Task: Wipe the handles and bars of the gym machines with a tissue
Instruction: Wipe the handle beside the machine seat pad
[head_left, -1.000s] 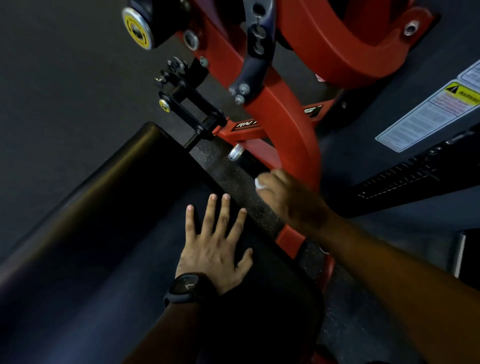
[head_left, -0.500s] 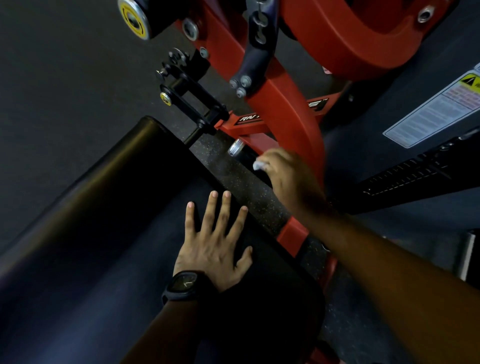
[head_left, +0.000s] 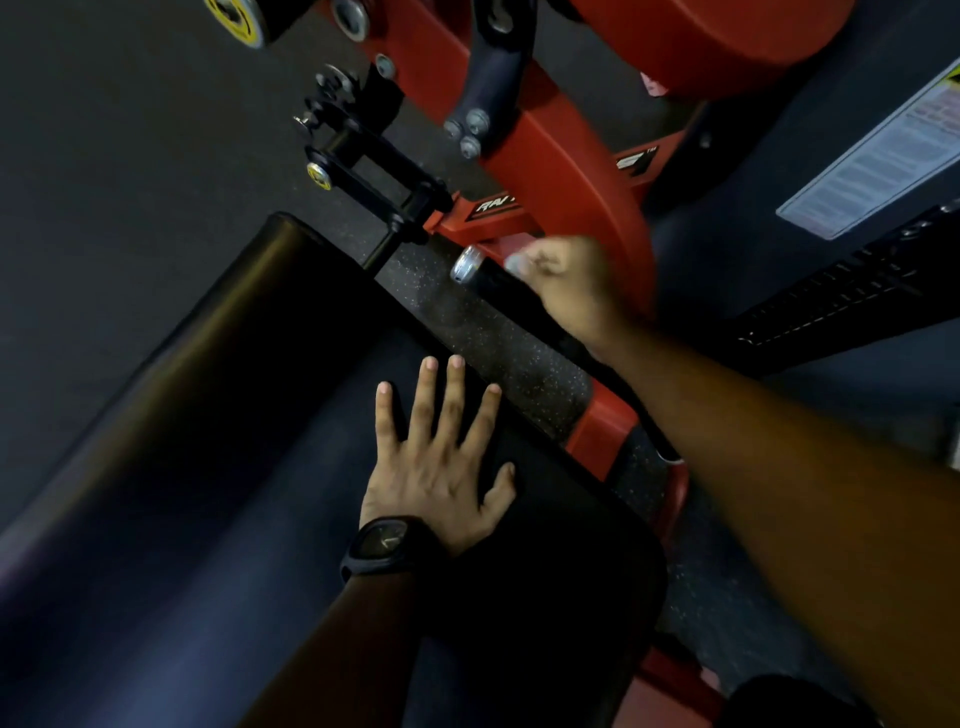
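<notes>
A black handle (head_left: 493, 283) with a silver end cap (head_left: 466, 264) sticks out low on a red gym machine frame (head_left: 566, 171). My right hand (head_left: 569, 291) is curled over this handle and pinches a small white tissue (head_left: 515, 264) against it, close to the cap. My left hand (head_left: 441, 462), with a black watch on the wrist, rests flat with spread fingers on the black padded seat (head_left: 218, 467). Most of the tissue is hidden inside my fingers.
A black adjustment bracket (head_left: 363, 171) with a yellow-tipped pin juts out left of the handle. A black weight-stack cover with a white warning label (head_left: 883, 156) stands at the right. Speckled dark rubber floor (head_left: 104, 156) lies around the machine.
My right hand has slid the tissue along the handle away from me, toward the silver end cap. My left hand has stayed flat on the seat. The view has shifted slightly.
</notes>
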